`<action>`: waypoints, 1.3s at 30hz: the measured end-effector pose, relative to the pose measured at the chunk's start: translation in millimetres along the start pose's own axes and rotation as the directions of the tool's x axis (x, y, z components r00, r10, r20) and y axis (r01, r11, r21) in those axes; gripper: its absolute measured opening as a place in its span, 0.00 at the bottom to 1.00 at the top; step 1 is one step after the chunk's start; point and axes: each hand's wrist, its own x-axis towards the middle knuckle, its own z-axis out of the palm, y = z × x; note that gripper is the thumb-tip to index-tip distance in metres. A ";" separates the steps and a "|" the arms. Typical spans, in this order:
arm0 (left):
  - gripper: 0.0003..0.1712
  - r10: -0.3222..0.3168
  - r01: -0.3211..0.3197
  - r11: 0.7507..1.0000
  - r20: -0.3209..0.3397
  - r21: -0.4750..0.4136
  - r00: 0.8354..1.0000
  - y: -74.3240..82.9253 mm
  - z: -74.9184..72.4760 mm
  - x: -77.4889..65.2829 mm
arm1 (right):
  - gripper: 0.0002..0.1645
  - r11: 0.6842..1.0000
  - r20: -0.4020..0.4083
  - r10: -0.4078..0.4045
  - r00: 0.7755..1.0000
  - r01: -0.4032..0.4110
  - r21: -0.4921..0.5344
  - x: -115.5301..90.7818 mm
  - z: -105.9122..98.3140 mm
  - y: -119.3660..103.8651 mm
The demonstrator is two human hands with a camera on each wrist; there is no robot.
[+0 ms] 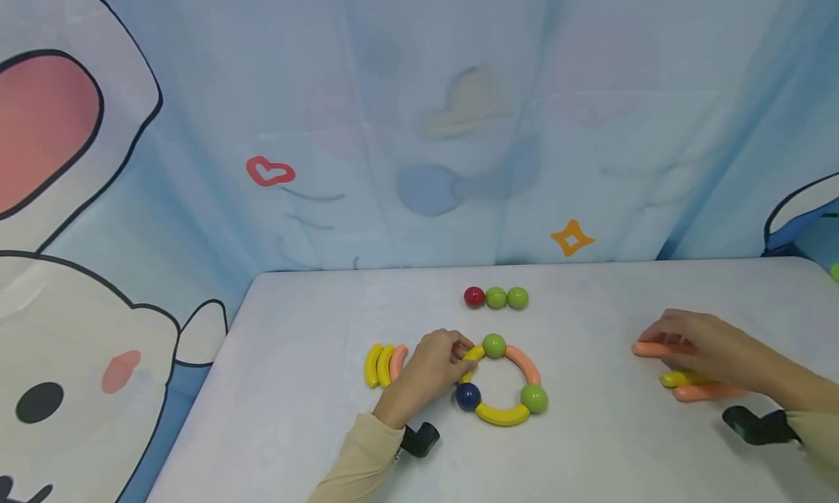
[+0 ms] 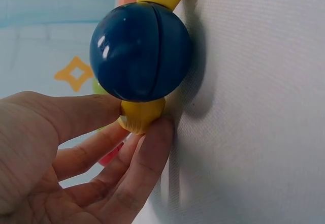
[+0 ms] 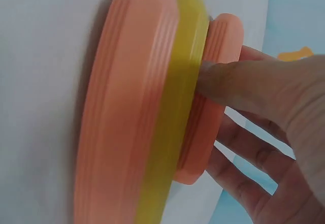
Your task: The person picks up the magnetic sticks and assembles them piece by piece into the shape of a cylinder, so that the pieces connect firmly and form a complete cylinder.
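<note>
Left hand (image 1: pixel 429 363) pinches a yellow bar (image 1: pixel 474 354) in the ring (image 1: pixel 502 416); right hand (image 1: pixel 721 349) pinches an orange bar (image 1: pixel 647 349). Grabbing seems the step; moving needs a tight hold.

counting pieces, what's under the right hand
The right hand pinches an orange piece; a yellow piece shows partly beneath, beside a second orange piece. The hand hides the yellow piece's right end; anything else there is covered.

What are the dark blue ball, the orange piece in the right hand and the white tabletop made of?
Dark blue ball: probably plastic, glossy, with bright highlights and a seam-like line.
Orange piece in the right hand: likely plastic, satin, with soft sheen and straight ridges.
White tabletop: perhaps cloth-covered, matte, given its fine weave-like texture.
</note>
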 end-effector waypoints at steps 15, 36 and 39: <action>0.14 -0.011 0.011 1.000 0.005 -0.010 1.000 -2.6 -1.3 1.4 | 0.20 0.914 -0.226 -0.252 0.941 0.309 0.265 50.4 13.0 -118.2; 0.16 -0.047 0.049 0.997 0.040 -0.052 0.998 -2.5 -1.6 5.5 | 0.21 0.640 -0.315 -0.127 0.941 0.320 0.698 90.2 38.5 -163.5; 0.16 -0.053 0.055 0.997 0.040 -0.051 0.998 -1.3 -2.0 5.2 | 0.22 0.634 -0.299 -0.127 0.946 0.309 0.709 90.7 42.3 -163.2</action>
